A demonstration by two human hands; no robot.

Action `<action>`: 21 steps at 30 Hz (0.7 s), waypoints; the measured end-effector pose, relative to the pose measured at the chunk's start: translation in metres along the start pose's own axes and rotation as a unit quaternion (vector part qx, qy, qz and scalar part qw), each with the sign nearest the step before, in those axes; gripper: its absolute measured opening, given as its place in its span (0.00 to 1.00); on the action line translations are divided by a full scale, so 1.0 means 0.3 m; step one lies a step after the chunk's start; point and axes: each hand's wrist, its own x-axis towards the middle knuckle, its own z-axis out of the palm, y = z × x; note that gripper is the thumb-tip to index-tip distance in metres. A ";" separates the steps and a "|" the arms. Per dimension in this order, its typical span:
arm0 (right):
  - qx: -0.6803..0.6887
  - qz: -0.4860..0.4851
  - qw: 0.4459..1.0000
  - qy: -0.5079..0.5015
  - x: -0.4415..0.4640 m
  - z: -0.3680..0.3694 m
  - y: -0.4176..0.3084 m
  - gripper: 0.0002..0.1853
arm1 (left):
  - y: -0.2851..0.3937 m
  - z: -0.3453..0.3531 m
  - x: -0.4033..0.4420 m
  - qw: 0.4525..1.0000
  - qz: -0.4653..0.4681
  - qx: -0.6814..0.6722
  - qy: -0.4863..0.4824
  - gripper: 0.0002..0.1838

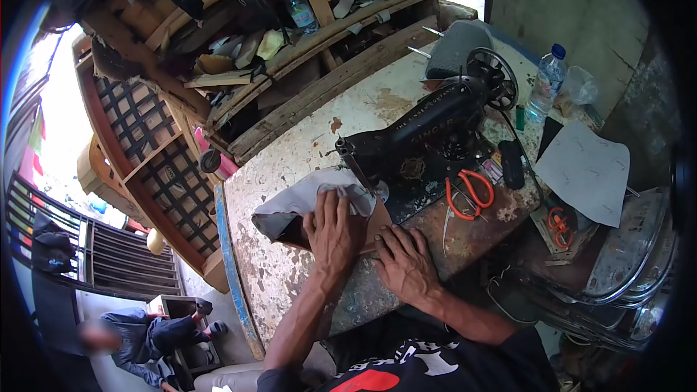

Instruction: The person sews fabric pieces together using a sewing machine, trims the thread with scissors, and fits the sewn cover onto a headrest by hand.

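A black sewing machine (417,134) stands on the worn, paint-chipped table (250,181). Left of its needle end lies a folded grey-white piece of material (290,199) with a brown side showing at its lower edge. My left hand (335,231) rests on top of this piece, fingers stretched out and pressing it flat. Nearer the machine bed, my right hand (408,265) lies palm down with its fingers spread, at the brown edge of the material. Orange-handled scissors (470,196) lie on the table to the right of the machine.
Behind the table, a wooden shelf (319,36) holds scraps and a bottle (296,3). Another water bottle (546,83) stands at the back right. A pale sheet (584,170) and second orange scissors (559,227) lie at the right. A person (145,341) sits at the lower left.
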 end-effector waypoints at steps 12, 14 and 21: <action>0.000 -0.008 1.000 0.002 -0.003 0.004 0.003 0.26 | -0.150 -0.081 0.183 0.970 0.159 -0.038 -0.179 0.32; 0.000 -0.005 1.000 0.003 -0.002 0.013 0.005 0.26 | -0.182 -0.048 0.190 0.968 0.121 -0.060 -0.212 0.32; 0.009 -0.007 1.000 0.021 -0.002 0.004 0.008 0.26 | -0.153 -0.130 0.207 0.966 0.156 -0.059 -0.199 0.24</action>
